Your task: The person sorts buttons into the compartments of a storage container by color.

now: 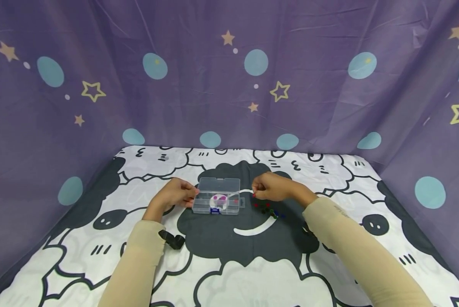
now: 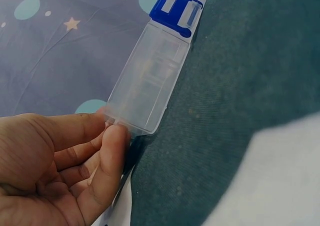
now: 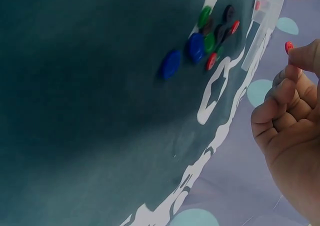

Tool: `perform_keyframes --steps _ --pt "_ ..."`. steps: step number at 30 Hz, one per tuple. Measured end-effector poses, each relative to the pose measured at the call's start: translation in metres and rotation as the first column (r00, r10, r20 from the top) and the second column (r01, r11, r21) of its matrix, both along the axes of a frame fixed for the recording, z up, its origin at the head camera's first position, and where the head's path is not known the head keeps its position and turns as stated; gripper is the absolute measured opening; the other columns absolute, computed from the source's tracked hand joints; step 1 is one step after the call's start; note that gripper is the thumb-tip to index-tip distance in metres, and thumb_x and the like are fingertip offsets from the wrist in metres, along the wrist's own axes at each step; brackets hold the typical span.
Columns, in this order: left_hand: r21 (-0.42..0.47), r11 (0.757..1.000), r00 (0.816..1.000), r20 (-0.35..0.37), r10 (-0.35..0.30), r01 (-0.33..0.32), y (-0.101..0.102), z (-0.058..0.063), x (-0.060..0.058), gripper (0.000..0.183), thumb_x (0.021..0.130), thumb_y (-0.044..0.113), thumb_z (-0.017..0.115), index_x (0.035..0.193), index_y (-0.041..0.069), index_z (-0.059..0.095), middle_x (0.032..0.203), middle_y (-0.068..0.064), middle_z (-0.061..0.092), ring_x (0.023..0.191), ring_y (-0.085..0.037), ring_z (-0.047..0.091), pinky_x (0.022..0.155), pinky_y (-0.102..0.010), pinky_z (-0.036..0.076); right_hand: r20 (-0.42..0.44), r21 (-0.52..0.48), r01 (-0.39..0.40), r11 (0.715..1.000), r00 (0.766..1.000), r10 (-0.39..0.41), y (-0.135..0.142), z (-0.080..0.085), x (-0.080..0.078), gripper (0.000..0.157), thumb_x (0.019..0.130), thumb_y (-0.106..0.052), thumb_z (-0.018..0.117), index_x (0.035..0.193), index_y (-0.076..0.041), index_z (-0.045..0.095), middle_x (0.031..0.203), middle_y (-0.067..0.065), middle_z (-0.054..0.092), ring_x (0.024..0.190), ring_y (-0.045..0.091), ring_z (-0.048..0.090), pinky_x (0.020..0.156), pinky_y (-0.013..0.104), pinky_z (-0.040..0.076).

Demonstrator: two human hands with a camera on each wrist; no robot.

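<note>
A clear plastic compartment box (image 1: 204, 209) with a blue latch (image 2: 175, 11) lies on the dark patch of the cloth, its lid (image 1: 219, 184) raised toward the back. My left hand (image 1: 175, 192) grips the box's left end between thumb and fingers. Right of the box, my right hand (image 1: 272, 186) pinches a small red button (image 3: 289, 47) between thumb and fingertip, above the cloth. Beneath that hand is a loose group of buttons: two blue ones (image 3: 171, 64), some green (image 3: 204, 17), red (image 3: 211, 61) and dark ones (image 3: 229, 13). Something small and red (image 3: 257, 5) shows inside the box.
The cloth (image 1: 268, 277) has a cartoon print in white and dark grey. A purple curtain (image 1: 214, 64) with stars and dots encloses the back and both sides. A black piece (image 1: 172, 239) sits by the left sleeve's cuff.
</note>
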State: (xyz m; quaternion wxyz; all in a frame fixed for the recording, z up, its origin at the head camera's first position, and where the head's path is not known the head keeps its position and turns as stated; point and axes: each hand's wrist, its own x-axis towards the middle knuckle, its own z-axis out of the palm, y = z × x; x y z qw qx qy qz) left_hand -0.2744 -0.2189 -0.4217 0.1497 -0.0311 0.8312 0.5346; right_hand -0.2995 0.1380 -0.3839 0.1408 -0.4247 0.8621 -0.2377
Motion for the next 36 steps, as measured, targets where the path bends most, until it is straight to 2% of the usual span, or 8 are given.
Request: perform_keyframes --steps 13,20,29,36 --pt "0.000 1.000 1.000 -0.007 0.000 0.000 0.000 0.000 0.000 0.016 0.101 0.008 0.067 0.109 -0.005 0.071 0.099 -0.015 0.071 0.067 -0.017 0.069 0.064 -0.031 0.063 -0.005 -0.018 -0.013 1.000 1.000 0.013 -0.030 0.004 -0.006 0.015 0.100 -0.009 0.057 0.089 -0.014 0.066 0.064 -0.007 0.044 0.056 0.008 0.036 0.058 0.025 0.037" --pt "0.013 1.000 1.000 -0.013 -0.009 0.009 0.000 0.000 0.000 0.016 0.100 0.008 0.068 0.110 -0.005 0.070 0.093 -0.016 0.069 0.066 -0.018 0.069 0.064 -0.032 0.063 -0.009 -0.041 -0.012 0.999 1.000 0.012 -0.041 0.002 -0.011 0.014 0.098 -0.006 0.059 0.089 -0.012 0.067 0.067 -0.006 0.047 0.058 0.007 0.038 0.060 0.025 0.038" --pt "0.021 0.999 0.999 -0.024 -0.025 0.025 0.001 0.001 0.000 0.015 0.100 0.007 0.067 0.108 -0.006 0.070 0.089 -0.015 0.069 0.064 -0.017 0.068 0.061 -0.030 0.063 0.033 -0.030 -0.027 0.999 0.999 0.028 -0.049 -0.005 -0.012 0.013 0.099 -0.006 0.059 0.092 -0.011 0.068 0.060 -0.008 0.041 0.052 0.006 0.033 0.055 0.022 0.033" --pt "0.018 0.999 0.999 -0.031 -0.027 0.027 0.000 0.002 0.003 0.015 0.100 0.007 0.068 0.107 -0.006 0.071 0.087 -0.015 0.068 0.063 -0.017 0.068 0.061 -0.030 0.063 0.034 -0.031 -0.035 0.999 0.999 0.037 -0.052 -0.009 -0.011 0.014 0.100 -0.006 0.058 0.099 -0.003 0.071 0.061 -0.008 0.042 0.052 0.004 0.033 0.056 0.021 0.034"
